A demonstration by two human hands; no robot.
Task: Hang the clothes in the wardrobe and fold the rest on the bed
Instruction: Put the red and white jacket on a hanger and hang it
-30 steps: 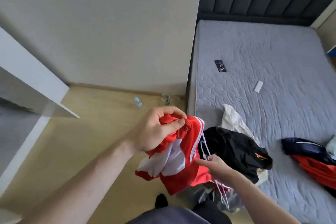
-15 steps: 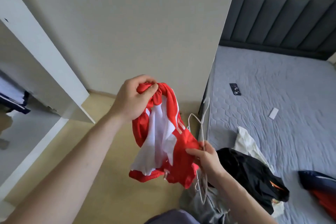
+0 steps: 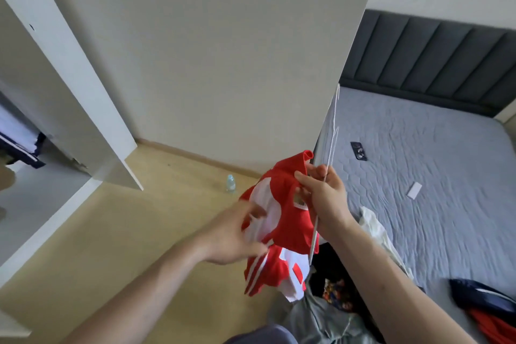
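Beside the bed [image 3: 418, 176], the right hand [image 3: 325, 200] is pinching a red shirt [image 3: 287, 220] and thin hanger [image 3: 328, 153]; the blurred left hand [image 3: 237, 234] is spreading open against it. Light, floppy fabric; best gripped at the collar.

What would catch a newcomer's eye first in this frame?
The red and white jersey held up at centre, with the right hand gripping it together with a white wire hanger. The left hand, blurred, reaches toward the jersey from below. Behind, a grey bed carries a black remote and a dark clothes pile at its near edge.
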